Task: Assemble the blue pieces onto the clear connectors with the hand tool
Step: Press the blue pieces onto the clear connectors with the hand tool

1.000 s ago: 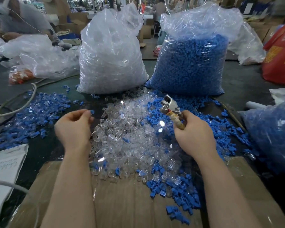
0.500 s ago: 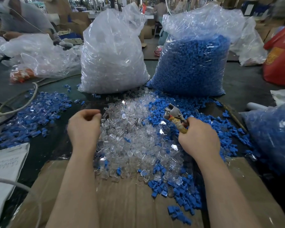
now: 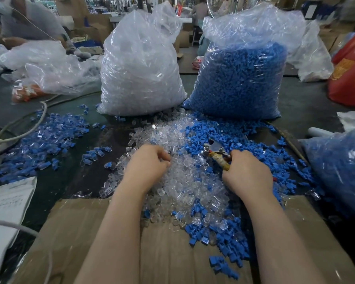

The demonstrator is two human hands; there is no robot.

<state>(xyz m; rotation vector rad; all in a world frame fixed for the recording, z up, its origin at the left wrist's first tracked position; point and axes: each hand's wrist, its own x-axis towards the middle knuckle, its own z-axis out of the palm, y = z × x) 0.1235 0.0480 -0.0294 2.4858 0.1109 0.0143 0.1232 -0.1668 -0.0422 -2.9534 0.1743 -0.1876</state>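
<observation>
Behind everything stand two tall plastic sacks, the clear-connector sack [image 3: 140,64] on the left and the blue-piece sack [image 3: 242,76] on the right, probably placed there as the stock from which the loose heaps in front were spilled. A flattened cardboard sheet [image 3: 172,249] covers the near edge of the table [image 3: 307,103], most likely as a work mat. On it and beyond lies the heap of clear connectors [image 3: 184,181], with the loose blue pieces [image 3: 244,144] spread along its right side, so both parts sit within easy reach. Off to the left, well apart, is a pile of finished blue-and-clear parts [image 3: 39,140], which suggests that done work goes there.

Next, the left hand [image 3: 147,165] rests on the clear heap with its fingers curled under; whether it has a connector pinched I cannot tell. The right hand [image 3: 247,173] is wrapped round the taped handles of the hand tool [image 3: 214,150], whose metal head points left over the seam between clear and blue.

Room is tight between the hands, which are near each other. The dark strip between the clear heap and the finished pile holds only scattered parts. A pale cable [image 3: 21,128] curves along the far left edge.
</observation>
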